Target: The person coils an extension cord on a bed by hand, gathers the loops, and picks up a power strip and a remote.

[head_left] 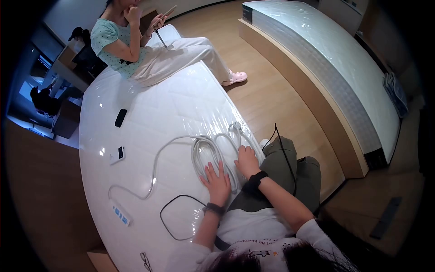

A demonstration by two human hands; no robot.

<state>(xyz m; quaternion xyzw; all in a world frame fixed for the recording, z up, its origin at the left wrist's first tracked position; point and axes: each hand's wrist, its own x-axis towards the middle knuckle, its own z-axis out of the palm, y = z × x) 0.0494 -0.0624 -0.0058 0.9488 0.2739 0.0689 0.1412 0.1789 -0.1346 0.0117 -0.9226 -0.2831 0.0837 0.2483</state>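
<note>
The person sits at the edge of a plastic-wrapped mattress (113,177), both hands at a long white cable (195,156). Most of the cable lies in a loose oval coil just beside that edge, with smaller loops (236,129) running close along it. The left hand (216,185) rests palm down over the lower part of the coil, fingers spread apart. The right hand (247,162) is nearer the edge, its fingers bent over the cable's strands — whether they pinch one cannot be told.

From the coil, a single length curves across to a white power strip (121,215) with blue sockets, lying near the opposite edge. A thin black cord (181,195) makes an open loop between the strip and the left wrist. Also towards the opposite edge lie a white device (118,155) with a dark screen and, well apart from the strip, a black case-like object (120,118). Glasses (146,262) lie on the mattress too. Another person (122,50) sits by the mattress's far corner, holding a phone (170,11).
</note>
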